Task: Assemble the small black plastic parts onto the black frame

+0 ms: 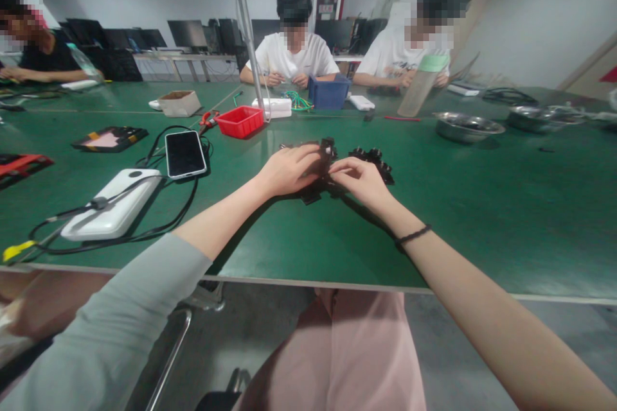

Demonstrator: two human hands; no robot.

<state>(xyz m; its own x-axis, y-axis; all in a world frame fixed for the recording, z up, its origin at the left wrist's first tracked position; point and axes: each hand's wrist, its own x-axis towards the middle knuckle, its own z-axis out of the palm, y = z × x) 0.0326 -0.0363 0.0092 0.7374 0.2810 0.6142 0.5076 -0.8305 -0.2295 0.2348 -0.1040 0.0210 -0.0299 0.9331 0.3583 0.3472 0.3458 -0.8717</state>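
Note:
Both my hands rest on the green table [308, 237] at its middle, working on a cluster of small black plastic parts [371, 159]. My left hand [288, 169] is curled over the parts, fingers closed on a black piece [328, 149] that sticks up beyond its fingertips. My right hand [360, 178] pinches the same black piece from the right side, thumb and forefinger together. More black parts lie just behind and under the hands, partly hidden.
A phone [185, 153], a white power bank [113, 203] and black cables lie at the left. A red tray [240, 121], a blue box [328, 91] and steel bowls [467, 126] stand farther back. Three other people sit across the table.

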